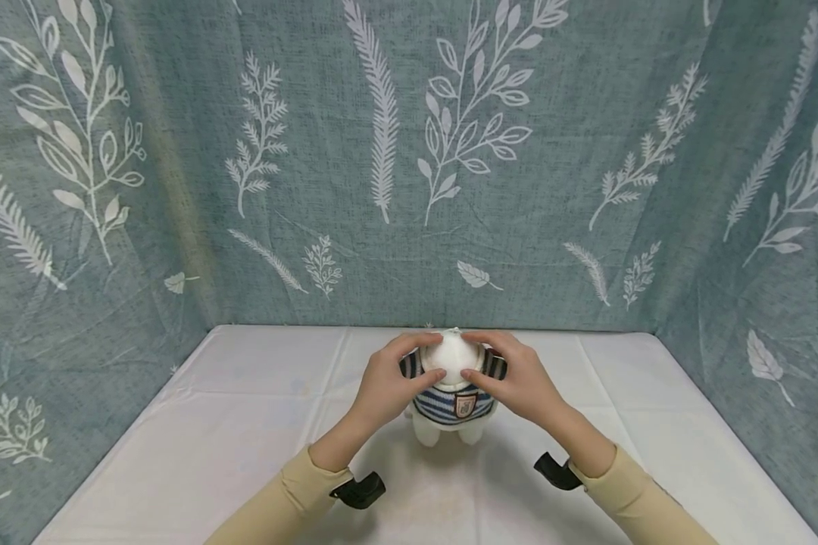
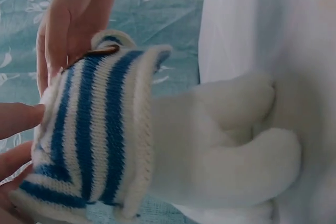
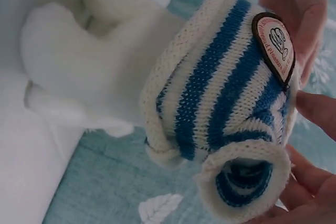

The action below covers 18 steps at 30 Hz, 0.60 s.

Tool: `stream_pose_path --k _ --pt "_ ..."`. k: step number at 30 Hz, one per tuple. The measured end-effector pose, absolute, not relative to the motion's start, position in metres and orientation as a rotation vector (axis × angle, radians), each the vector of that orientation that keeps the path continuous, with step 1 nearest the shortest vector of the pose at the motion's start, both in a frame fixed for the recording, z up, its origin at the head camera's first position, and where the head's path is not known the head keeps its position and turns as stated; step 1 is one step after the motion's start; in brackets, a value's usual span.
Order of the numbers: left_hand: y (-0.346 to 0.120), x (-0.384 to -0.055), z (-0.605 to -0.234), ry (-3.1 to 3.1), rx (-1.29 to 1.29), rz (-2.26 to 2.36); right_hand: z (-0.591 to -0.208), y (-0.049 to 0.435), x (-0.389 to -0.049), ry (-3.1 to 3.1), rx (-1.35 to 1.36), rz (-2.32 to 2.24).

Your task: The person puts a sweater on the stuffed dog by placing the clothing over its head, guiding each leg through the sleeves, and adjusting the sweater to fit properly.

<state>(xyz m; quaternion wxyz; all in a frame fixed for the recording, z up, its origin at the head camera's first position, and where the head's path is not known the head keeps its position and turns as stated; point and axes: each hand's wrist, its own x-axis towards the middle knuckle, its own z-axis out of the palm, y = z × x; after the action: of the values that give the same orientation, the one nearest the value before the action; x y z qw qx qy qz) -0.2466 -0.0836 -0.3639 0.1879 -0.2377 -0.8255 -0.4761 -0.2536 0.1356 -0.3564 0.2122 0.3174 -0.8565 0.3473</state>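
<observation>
Blue-green fabric [image 1: 395, 257] printed with white leaves walls us in, and from the head view we look down on a white-covered table [image 1: 259, 401]. Straight ahead, between both hands, is our white plush figure [image 1: 453, 359] in a striped knitted sweater [image 1: 435, 409], badge [image 1: 465, 406] toward us. Left hand [image 1: 383, 382] on one flank, right hand [image 1: 528, 382] on the other: neither is nearer. Both grip, thumb on our side, fingers beyond, curved about the collar. The line that counts, we judge, is the long axis: roughly upright, from the rounded white top down to the legs [image 1: 470, 434].

Over to the left wrist view, tipped sideways: thumb and fingers at the neck end, right hand opposite, bare white body below the hem. Whether the feet bear weight, we can't tell.

Right wrist view now: thumb at the collar, fingers by a rolled cuff [image 3: 244, 182], legs pointing away tableward.
</observation>
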Motion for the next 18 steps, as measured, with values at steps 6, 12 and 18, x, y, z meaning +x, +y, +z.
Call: stream_pose_path --k 6,12,18 --pt "-0.085 -0.247 -0.368 -2.394 -0.594 -1.342 -0.361 0.139 -0.254 -2.479 0.828 1.025" --pt "-0.086 -0.249 -0.374 -2.435 -0.567 -1.369 -0.368 0.142 -0.255 -2.524 0.782 1.142" --pt "-0.087 -0.25 -0.38 -2.408 -0.583 -1.393 -0.376 0.144 -0.256 -2.539 0.748 1.23"
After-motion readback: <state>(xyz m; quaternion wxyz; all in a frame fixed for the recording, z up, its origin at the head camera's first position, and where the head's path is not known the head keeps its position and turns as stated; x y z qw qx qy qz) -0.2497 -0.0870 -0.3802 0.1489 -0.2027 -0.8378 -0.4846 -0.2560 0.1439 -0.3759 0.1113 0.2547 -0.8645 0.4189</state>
